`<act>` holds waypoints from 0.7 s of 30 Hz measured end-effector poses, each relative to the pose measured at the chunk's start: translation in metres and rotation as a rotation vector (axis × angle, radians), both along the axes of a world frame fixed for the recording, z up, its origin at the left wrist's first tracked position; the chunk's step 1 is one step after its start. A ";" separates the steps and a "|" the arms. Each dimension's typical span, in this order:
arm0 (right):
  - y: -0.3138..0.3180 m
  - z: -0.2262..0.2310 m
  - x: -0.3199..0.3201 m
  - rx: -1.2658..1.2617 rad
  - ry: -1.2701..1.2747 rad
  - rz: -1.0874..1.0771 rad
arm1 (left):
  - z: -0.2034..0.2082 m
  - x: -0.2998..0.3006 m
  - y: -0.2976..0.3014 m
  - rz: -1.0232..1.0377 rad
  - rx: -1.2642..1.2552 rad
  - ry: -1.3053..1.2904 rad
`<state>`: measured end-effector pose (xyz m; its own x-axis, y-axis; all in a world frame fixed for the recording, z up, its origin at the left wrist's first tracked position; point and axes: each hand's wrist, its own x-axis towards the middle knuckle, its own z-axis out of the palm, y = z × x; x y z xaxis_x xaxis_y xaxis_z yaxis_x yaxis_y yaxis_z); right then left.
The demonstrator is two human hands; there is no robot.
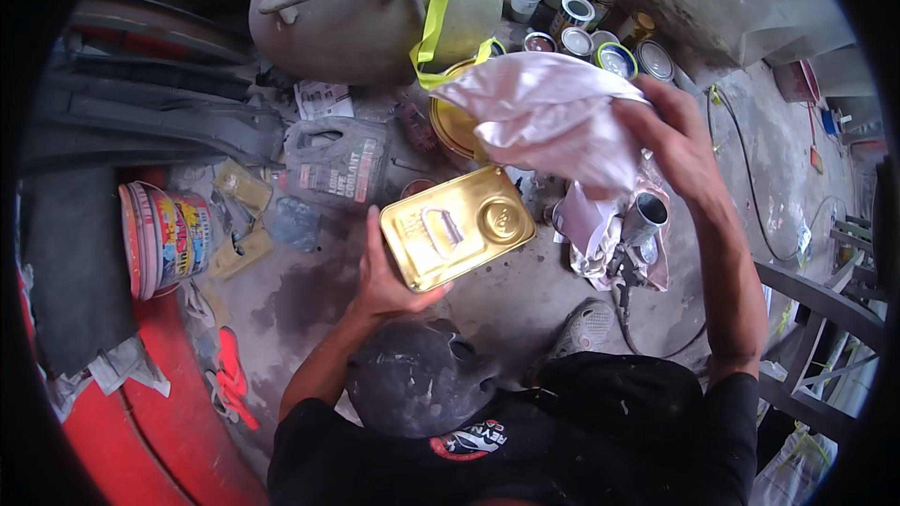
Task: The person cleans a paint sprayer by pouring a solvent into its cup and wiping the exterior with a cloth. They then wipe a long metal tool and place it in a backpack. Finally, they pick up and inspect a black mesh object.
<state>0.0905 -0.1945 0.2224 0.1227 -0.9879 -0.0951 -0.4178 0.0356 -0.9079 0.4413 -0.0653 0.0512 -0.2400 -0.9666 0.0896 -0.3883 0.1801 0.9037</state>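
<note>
A gold rectangular metal can [420,267] is in my left hand [380,274], which supports it from its near left side. The can's top, with a folding handle and a round cap, is turned up toward me. Pinched in my right hand [677,142] is a crumpled pale cloth [553,112], raised beyond the can's far right corner and not plainly touching it. Behind the cloth, a round yellow tin [452,122] is partly hidden. Below my right hand, a metal cup [645,215] stands among rags [595,258], apparently attached to a spray gun.
Several paint tins [574,14] crowd the far side beside a large grey tank [375,9]. To the left are a grey jug [336,164], a colourful bucket [169,239] on its side and red slippers [234,375]. A hose [750,159] and metal frame [816,309] lie right.
</note>
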 end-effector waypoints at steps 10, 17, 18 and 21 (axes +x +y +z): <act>0.095 0.003 0.067 0.412 -0.227 1.432 | 0.063 0.077 0.041 0.080 -0.160 -0.314; 0.114 -0.086 0.023 0.643 0.092 0.643 | 0.080 0.073 0.040 0.086 -0.001 -0.334; 0.120 -0.094 0.013 0.634 0.172 0.662 | 0.081 0.069 0.038 0.096 0.065 -0.289; 0.149 -0.128 -0.011 0.081 0.187 0.645 | 0.065 0.074 0.037 0.044 -0.013 -0.298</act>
